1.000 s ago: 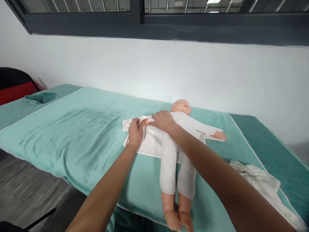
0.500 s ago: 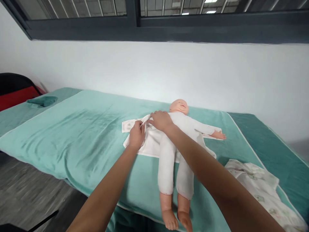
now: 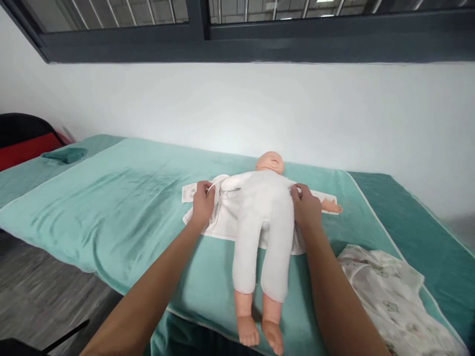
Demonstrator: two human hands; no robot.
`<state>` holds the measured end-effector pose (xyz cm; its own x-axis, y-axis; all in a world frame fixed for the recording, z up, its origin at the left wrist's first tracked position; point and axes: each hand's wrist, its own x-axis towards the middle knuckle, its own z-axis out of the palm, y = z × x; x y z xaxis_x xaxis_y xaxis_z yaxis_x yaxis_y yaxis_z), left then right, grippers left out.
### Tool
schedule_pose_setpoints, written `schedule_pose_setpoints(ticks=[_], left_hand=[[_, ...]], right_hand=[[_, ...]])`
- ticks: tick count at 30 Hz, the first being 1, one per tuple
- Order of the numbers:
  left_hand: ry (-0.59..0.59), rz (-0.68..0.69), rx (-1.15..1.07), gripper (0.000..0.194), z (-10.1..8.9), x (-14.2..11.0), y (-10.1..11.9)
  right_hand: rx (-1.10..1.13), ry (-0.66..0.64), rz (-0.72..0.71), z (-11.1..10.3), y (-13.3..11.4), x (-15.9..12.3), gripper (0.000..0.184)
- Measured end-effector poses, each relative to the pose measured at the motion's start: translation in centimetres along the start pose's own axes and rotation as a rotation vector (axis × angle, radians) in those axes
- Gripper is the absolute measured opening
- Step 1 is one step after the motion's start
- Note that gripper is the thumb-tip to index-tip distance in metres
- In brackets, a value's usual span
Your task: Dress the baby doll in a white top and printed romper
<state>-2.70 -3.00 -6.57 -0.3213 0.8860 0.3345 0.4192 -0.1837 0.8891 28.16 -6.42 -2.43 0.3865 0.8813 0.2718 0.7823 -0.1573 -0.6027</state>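
Note:
A baby doll [image 3: 265, 198] with a white cloth body lies on its back, head toward the wall and bare feet toward me. Spread beneath it is a white baby shirt [image 3: 224, 222] with a small print on its sleeve. My left hand [image 3: 204, 202] is closed on the shirt near the sleeve at the left, where the doll's arm reaches and its end is hidden. At the doll's other side, my right hand [image 3: 306, 205] has curled fingers against the upper arm; what they pinch is hidden. The doll's hand [image 3: 331, 205] shows beyond it, over the other sleeve.
A teal sheet [image 3: 122, 207] covers the bed, which stands against a white wall [image 3: 237, 109] below a dark window frame. Crumpled printed baby clothing [image 3: 389, 291] lies to the right of my right forearm. A red and black bag [image 3: 27, 141] is at the far left.
My right hand has left the shirt and arm at the left and moved right, across the doll, to its other arm. My left hand stays on the shirt.

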Motion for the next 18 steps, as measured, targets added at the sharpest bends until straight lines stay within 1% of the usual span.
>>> schedule_pose_setpoints(ticks=[3,6,12,14,18], left_hand=[[-0.042,-0.134,-0.153,0.018,-0.1,0.4,0.5],[-0.115,-0.208,-0.216,0.020,0.2,1.3,1.3],[-0.131,-0.229,-0.191,0.014,1.7,3.2,3.3],[-0.139,-0.220,-0.187,0.013,2.2,3.5,4.1],[-0.132,-0.209,-0.175,0.011,3.0,3.7,5.7]], right_hand=[[0.143,-0.054,-0.013,0.3,-0.2,0.2,0.053],[0.271,-0.120,-0.039,0.3,-0.1,0.3,0.058],[0.474,-0.143,-0.101,1.3,-0.2,0.0,0.058],[0.561,-0.199,-0.092,1.8,-0.5,-0.1,0.058],[0.705,-0.377,-0.118,2.7,-1.2,-0.2,0.062]])
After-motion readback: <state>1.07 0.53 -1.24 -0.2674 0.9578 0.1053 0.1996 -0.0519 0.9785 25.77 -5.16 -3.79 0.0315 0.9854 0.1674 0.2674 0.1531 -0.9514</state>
